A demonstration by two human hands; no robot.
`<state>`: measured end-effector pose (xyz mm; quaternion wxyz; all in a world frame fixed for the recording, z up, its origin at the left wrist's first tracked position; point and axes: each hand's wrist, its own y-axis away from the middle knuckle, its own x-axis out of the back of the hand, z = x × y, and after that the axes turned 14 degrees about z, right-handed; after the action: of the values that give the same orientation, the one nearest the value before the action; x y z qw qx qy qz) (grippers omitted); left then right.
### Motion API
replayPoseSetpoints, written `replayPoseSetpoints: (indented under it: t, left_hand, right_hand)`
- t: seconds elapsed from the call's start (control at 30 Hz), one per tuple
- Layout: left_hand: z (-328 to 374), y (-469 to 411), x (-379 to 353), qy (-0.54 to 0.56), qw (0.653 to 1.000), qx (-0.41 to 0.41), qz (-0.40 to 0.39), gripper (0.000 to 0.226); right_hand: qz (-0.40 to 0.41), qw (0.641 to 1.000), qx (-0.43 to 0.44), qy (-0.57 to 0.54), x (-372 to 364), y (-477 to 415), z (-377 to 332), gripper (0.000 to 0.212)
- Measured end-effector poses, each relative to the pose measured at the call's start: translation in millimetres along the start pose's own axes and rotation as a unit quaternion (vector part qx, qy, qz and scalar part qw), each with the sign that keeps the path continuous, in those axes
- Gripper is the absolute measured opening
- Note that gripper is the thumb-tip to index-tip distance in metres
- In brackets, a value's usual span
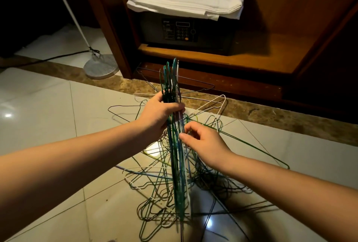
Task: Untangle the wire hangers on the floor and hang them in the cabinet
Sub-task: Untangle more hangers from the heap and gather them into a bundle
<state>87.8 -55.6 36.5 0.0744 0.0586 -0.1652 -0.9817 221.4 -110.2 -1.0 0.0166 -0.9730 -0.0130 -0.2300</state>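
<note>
My left hand (161,113) grips a bundle of green, blue and white wire hangers (177,164) by their necks, hooks pointing up toward the cabinet. My right hand (201,142) is at the bundle's right side with its fingers curled, thumb and fingertips touching the wires. Below and around the bundle, a tangled heap of wire hangers (209,181) lies on the tiled floor. The wooden cabinet (257,61) stands open just behind; its hanging rail is out of view.
Inside the cabinet a black safe (186,30) carries folded white linen (186,1) and a dark box. A floor lamp's round metal base (101,66) and cable sit to the left of the cabinet. Glossy floor tiles (42,106) surround the heap.
</note>
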Motion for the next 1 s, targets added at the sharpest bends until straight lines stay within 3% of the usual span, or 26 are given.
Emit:
replayPoseSetpoints:
  t: [0.07,0.17,0.5,0.77,0.9,1.0]
  left_hand:
    - [-1,1,4,-0.021,1.000,-0.004,0.007,0.031]
    - [-6,0,16,-0.050,0.999,0.005,0.018,0.026]
    - [-18,-8,70,-0.089,0.994,0.016,0.055,0.025]
    - [-36,-7,101,-0.090,0.992,0.025,0.086,0.018]
    - [-44,-7,107,-0.092,0.992,0.031,0.085,0.017]
    - [-44,-9,105,-0.092,0.992,0.027,0.079,0.016]
  right_hand:
    - [-0.040,0.995,0.035,0.079,0,0,-2,0.012]
    - [-0.078,0.989,0.010,0.124,0,-4,3,0.026]
    - [-0.064,0.945,-0.093,0.308,0,-41,97,0.030]
    - [-0.199,0.886,-0.139,0.394,-37,-29,122,0.041]
    - [-0.161,0.890,-0.145,0.402,-50,-12,125,0.043]
    - [-0.135,0.900,-0.155,0.384,-53,-13,129,0.029]
